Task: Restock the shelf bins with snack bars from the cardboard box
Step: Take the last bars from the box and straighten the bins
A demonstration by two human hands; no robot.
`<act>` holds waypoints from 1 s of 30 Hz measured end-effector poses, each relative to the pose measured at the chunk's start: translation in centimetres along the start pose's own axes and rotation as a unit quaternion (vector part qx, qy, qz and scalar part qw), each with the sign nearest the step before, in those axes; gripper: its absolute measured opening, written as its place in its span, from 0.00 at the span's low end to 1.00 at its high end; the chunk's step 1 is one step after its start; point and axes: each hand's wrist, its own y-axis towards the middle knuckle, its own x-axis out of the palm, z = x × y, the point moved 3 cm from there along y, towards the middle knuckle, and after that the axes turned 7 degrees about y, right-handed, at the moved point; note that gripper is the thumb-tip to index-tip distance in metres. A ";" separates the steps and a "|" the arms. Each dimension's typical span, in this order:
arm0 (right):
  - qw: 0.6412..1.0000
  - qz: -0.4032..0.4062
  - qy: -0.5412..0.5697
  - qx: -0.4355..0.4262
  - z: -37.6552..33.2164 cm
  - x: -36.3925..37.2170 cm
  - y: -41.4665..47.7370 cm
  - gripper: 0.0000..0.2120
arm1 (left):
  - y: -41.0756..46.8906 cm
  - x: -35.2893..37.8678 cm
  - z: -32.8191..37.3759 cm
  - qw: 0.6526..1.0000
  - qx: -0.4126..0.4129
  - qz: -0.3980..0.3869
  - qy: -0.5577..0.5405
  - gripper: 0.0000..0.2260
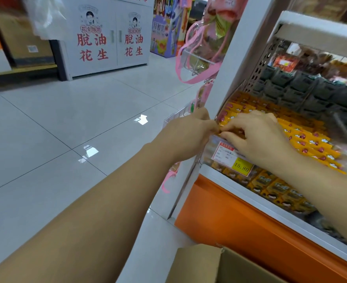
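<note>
the person stands at the left end of a shelf unit (227, 64), both arms extended to the front-left corner of the shelf bin (215, 139), a clear-fronted tray on the upper level.

1. snack bars (303, 137): yellow and orange wrappers, packed in rows that fill the bin from its near edge to the far back.
2. right hand (258, 139): over the near-left part of the rows, back upward. its fingers (236, 124) are curled down, and thumb and fingertips pinch bars in the front row at the bin's edge.
3. left hand (189, 131): just left of the bin's corner, close against the right hand. its fingers (211, 126) reach to the same corner; the tips are hidden, so whether they hold a bar cannot be told.
4. price label (233, 160): on the bin's clear front, below the right hand, with a yellow tag reading 15.80.
5. cardboard box (197, 266): open, at the near bottom edge, in front of the unit's orange base panel (240, 225); its contents are out of view.

a lower bin (279, 190) under the label holds darker yellow packs. a white cabinet (107, 37) with red characters stands far left on the tiled floor (56, 129).
</note>
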 end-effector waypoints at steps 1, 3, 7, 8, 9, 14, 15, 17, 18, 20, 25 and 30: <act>1.000 -0.016 -0.025 -0.004 0.0 0.2 0.0 0.08 | -0.1 0.2 -0.1 1.000 -0.001 -0.014 0.012 0.14; 0.998 -0.048 -0.043 0.001 0.5 0.5 0.1 0.12 | -0.3 0.7 -0.1 0.999 -0.002 -0.033 0.030 0.16; 0.995 -0.097 0.007 0.012 1.2 1.0 0.1 0.18 | -0.5 0.8 -0.1 0.998 -0.005 -0.043 0.040 0.18; 0.994 -0.110 0.027 0.009 1.2 1.1 -0.1 0.20 | -0.5 0.6 0.0 0.998 -0.002 -0.040 0.041 0.18; 0.992 -0.120 0.048 0.002 1.2 1.0 -0.3 0.20 | -0.4 0.4 0.1 0.998 0.000 -0.039 0.046 0.17; 0.990 -0.050 0.121 0.053 3.0 -1.7 -2.7 0.18 | 0.0 -0.8 1.0 0.995 -0.024 0.017 0.094 0.18; 0.992 -0.022 0.112 0.048 3.3 -2.3 -3.7 0.18 | 0.1 -1.0 1.4 0.994 -0.025 0.047 0.094 0.18; 0.996 -0.060 0.063 0.023 3.5 -2.4 -5.9 0.19 | 0.2 -1.3 2.4 0.995 0.006 0.078 0.056 0.17; 0.993 -0.114 0.029 0.017 3.6 -1.9 -6.9 0.21 | 0.2 -1.2 3.1 0.996 0.041 0.074 0.029 0.17; 0.975 -0.214 -0.039 0.049 4.0 -1.0 -8.0 0.24 | 0.3 0.0 4.6 0.995 0.099 0.033 0.008 0.19; 0.951 -0.272 -0.004 0.144 4.8 -0.6 -5.7 0.36 | 1.5 2.4 5.9 0.976 0.055 -0.152 0.143 0.26; 0.950 -0.270 0.084 0.128 5.3 -1.4 -4.9 0.26 | 3.3 0.3 7.3 0.978 0.020 -0.164 0.127 0.19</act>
